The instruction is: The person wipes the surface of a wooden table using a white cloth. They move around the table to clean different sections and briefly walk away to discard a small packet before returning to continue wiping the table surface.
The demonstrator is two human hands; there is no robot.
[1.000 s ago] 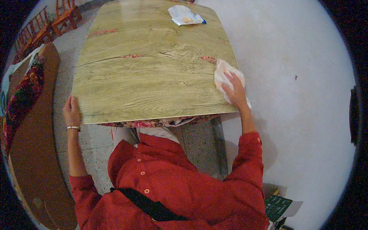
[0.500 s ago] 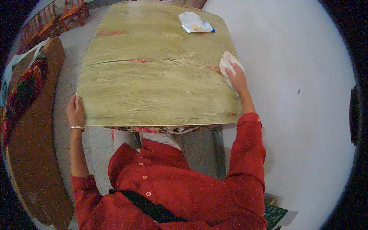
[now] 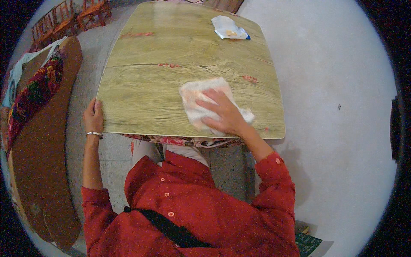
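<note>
A white cloth with pale orange patches [image 3: 190, 96] lies spread on the near part of the wood-patterned tabletop [image 3: 141, 94]. My right hand [image 3: 222, 112] holds it down against the surface, its fingers spread over the cloth and slightly blurred. At the near left corner of the table, my left hand [image 3: 93, 115] is closed around the edge; part of its fingers is hidden. A white and blue packet [image 3: 229, 28] rests at the far right of the tabletop, a small yellowish piece on it.
A pale wall [image 3: 325, 77] runs along the table's right side. To the left stands a long brown piece of furniture [image 3: 43, 150] with a colourful patterned cloth [image 3: 36, 92] over it. Wooden chairs [image 3: 53, 23] are at the far left. Floral fabric [image 3: 171, 140] shows beneath the near table edge.
My right hand has drawn the cloth from the table's right edge leftward and nearer to me, and the cloth is now spread wider. My left hand keeps hold of the left edge.
</note>
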